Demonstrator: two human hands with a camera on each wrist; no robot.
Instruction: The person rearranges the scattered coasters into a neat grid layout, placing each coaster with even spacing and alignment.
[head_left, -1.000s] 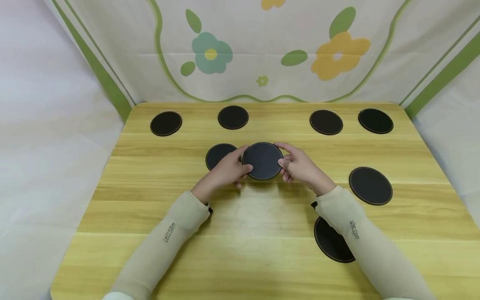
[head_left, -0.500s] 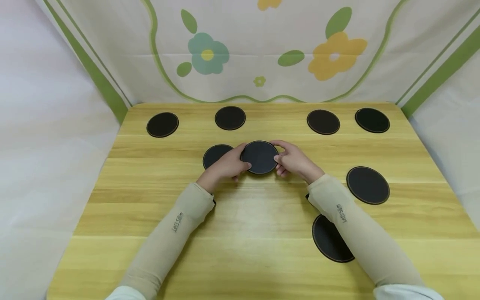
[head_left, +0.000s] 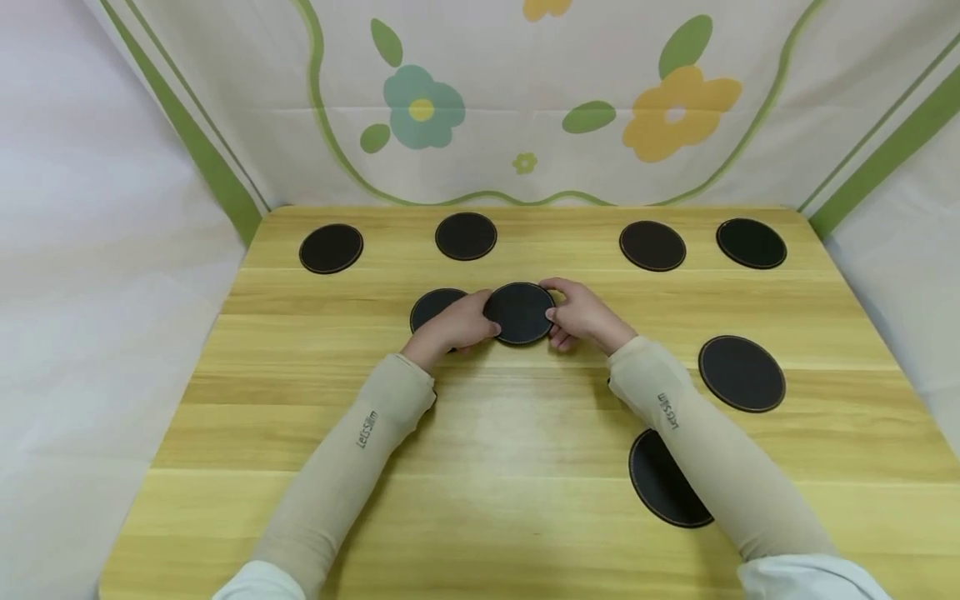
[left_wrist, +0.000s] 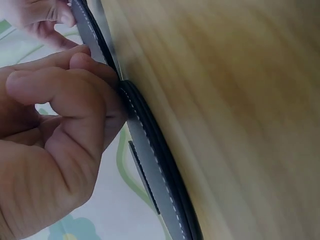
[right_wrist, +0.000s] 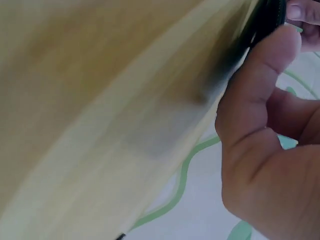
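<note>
A round black coaster with a stitched rim is held between both hands, low over the wooden table. My left hand grips its left edge, thumb on top. On the opposite edge, my right hand pinches it between thumb and fingers. Just left of it lies another black coaster, partly hidden by the left hand; its thick stitched edge shows near the fingers in the left wrist view. The right wrist view catches the held coaster edge-on beyond the thumb.
Along the table's back lie coasters at far left, left of middle, right and far right. One coaster is at right; another sits partly under the right forearm. A flowered curtain hangs behind.
Both hands have carried the coaster slightly away from the person and down toward the table. The forearms reach farther forward; the other coasters stay in place.
</note>
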